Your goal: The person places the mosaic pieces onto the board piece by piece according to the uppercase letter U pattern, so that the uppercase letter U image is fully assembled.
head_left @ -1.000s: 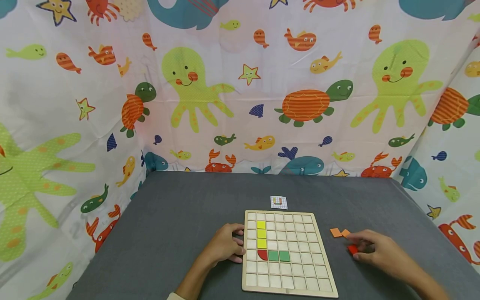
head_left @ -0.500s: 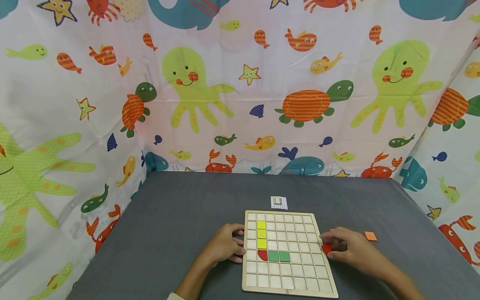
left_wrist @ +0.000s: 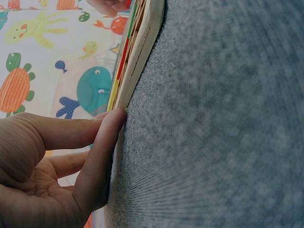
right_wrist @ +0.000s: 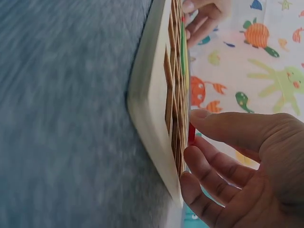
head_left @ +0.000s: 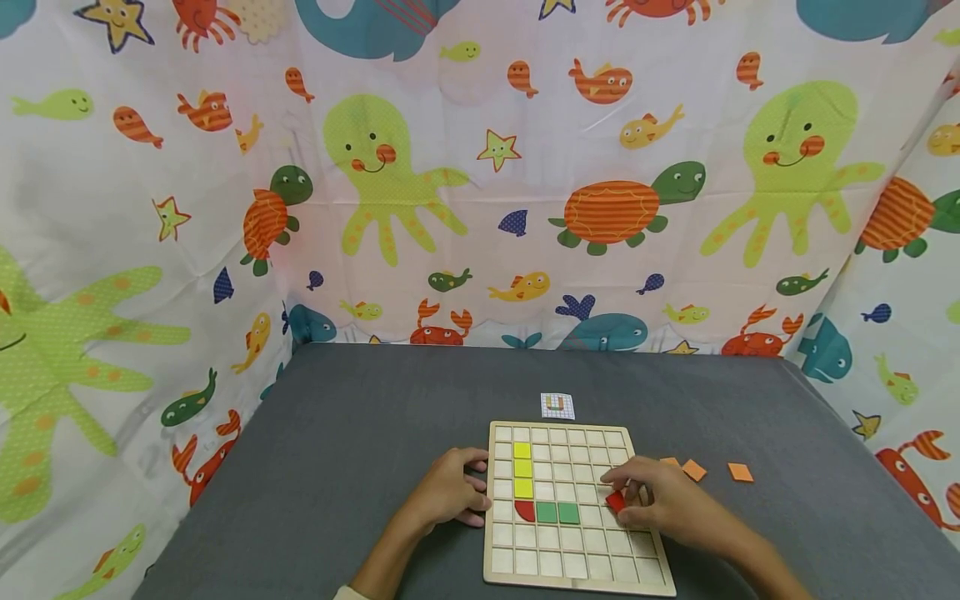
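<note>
- The right hand [head_left: 666, 497] is over the right part of the wooden grid board [head_left: 547, 563], its grip narrowed to a pinch on a small red piece [head_left: 616, 501] between thumb and fingertips.
- The red piece looks tilted against the grid lines; whether it touches the board cannot be told. In the right wrist view only a sliver of it shows between thumb and finger.
- The left hand [head_left: 448, 490] is at the board's left side, its grip loosely parted, thumb and fingertips touching the outer edge and no loose piece held.
- Three yellow squares [head_left: 523, 467] fill neighbouring cells in one column, toward the board's left.
- Directly below them, in the same column, sits a red quarter-round piece [head_left: 525, 510].
- Two green squares [head_left: 547, 512] continue rightward from it along the same row, each in its own cell.
- Three orange squares [head_left: 694, 470] lie on the grey table [head_left: 375, 417] to the right of the board; one is partly hidden behind the right hand, and the rightmost lies apart from the other two.
- A small printed card [head_left: 557, 406] with a coloured pattern on a grid lies just beyond the board's far edge.
- Behind the table hangs white cloth [head_left: 487, 100] printed with sea animals.
</note>
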A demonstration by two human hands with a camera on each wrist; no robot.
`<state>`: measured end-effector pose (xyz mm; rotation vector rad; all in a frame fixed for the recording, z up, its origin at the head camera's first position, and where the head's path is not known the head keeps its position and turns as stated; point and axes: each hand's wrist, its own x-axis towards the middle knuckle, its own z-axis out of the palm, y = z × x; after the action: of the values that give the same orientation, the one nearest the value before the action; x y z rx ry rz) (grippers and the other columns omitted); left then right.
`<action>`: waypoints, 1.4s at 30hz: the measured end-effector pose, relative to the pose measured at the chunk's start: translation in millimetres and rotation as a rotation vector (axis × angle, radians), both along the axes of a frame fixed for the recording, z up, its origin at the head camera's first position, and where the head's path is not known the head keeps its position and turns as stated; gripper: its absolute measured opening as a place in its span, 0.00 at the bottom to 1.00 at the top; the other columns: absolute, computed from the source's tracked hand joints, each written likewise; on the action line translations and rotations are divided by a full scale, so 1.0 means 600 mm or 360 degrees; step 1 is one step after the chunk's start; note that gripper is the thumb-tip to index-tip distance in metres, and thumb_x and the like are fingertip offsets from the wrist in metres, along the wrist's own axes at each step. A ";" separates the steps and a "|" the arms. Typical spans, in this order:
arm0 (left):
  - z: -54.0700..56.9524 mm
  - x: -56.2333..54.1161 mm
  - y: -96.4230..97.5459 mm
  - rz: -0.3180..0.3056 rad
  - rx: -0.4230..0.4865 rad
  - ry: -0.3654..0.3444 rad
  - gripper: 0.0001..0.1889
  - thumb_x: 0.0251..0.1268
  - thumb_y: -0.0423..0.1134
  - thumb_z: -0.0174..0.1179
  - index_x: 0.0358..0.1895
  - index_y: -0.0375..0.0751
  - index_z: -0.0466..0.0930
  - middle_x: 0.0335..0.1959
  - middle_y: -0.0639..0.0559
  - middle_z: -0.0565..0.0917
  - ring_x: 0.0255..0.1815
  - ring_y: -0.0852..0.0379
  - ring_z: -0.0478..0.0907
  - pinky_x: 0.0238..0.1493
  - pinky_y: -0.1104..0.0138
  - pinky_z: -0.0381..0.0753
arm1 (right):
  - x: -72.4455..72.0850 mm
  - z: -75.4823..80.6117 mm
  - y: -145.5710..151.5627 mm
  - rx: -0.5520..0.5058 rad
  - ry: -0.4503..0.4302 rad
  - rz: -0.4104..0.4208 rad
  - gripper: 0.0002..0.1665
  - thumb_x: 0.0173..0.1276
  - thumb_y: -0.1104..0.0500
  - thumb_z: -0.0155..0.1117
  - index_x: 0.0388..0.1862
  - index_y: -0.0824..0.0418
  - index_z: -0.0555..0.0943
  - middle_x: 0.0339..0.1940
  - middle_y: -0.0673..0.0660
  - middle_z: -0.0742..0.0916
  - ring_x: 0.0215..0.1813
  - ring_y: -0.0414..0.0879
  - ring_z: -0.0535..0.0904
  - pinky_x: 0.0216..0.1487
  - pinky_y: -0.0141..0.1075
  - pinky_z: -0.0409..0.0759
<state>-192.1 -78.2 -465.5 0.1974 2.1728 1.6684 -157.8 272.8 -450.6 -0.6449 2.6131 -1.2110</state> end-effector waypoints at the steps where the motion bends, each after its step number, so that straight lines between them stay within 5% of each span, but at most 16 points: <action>1: 0.000 0.000 0.000 0.0000 0.0001 -0.0001 0.38 0.52 0.15 0.70 0.72 0.29 0.74 0.58 0.40 0.77 0.45 0.50 0.82 0.28 0.58 0.93 | 0.000 0.000 -0.004 0.0007 -0.0007 0.0005 0.24 0.62 0.59 0.80 0.57 0.61 0.86 0.43 0.53 0.84 0.40 0.42 0.77 0.36 0.31 0.79; 23: -0.001 0.001 0.000 0.0002 -0.0005 -0.0001 0.38 0.52 0.15 0.69 0.71 0.29 0.74 0.57 0.40 0.77 0.45 0.50 0.81 0.28 0.58 0.93 | -0.007 -0.009 -0.038 0.0107 0.0112 0.0148 0.24 0.64 0.57 0.81 0.57 0.60 0.87 0.39 0.45 0.85 0.40 0.36 0.78 0.38 0.32 0.81; 42: -0.004 -0.001 -0.001 0.0002 0.0000 0.0003 0.38 0.53 0.16 0.71 0.71 0.30 0.75 0.58 0.41 0.77 0.46 0.50 0.82 0.28 0.57 0.93 | -0.012 -0.005 -0.044 0.0146 0.0031 0.0154 0.21 0.67 0.62 0.76 0.59 0.58 0.87 0.38 0.47 0.87 0.39 0.33 0.78 0.37 0.31 0.81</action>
<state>-192.9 -79.0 -467.8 0.1977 2.1748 1.6697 -165.2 246.1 -453.7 -0.7593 2.6026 -1.0559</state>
